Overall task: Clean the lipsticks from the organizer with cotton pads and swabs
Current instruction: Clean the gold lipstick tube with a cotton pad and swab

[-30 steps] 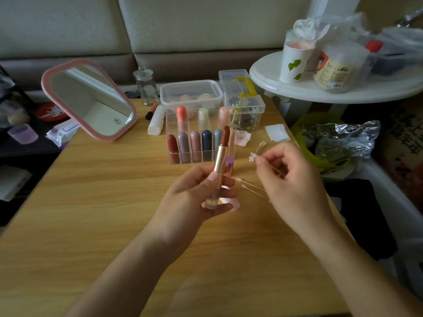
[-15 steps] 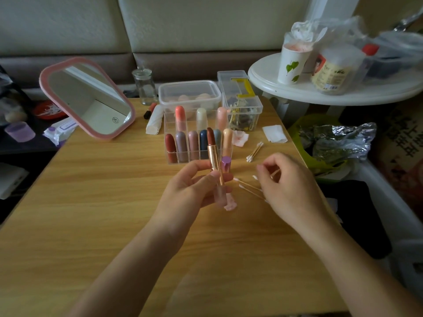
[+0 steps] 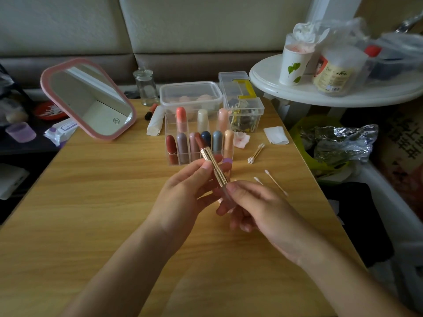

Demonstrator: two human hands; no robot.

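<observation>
Over the wood table (image 3: 91, 202), both hands hold 1 lipstick (image 3: 212, 160). L hand (image 3: 183, 193) pinches its gold middle w/ thumb & fingers. R hand (image 3: 258, 207) curls round its clear bottom end. It tilts, dark red tip up & left, just in front of the clear organizer (image 3: 170, 124). Other lipsticks (image 3: 183, 147) stand in that box. 2 cotton swabs (image 3: 276, 183) lie loose near the R hand, w/ a small bunch (image 3: 256, 153) farther back. White cotton pad (image 3: 275, 135) sits by the table edge.

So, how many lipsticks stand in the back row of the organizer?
3: orange lipstick at left, cream lipstick in the middle, pink lipstick at right; none looks hidden.
</observation>
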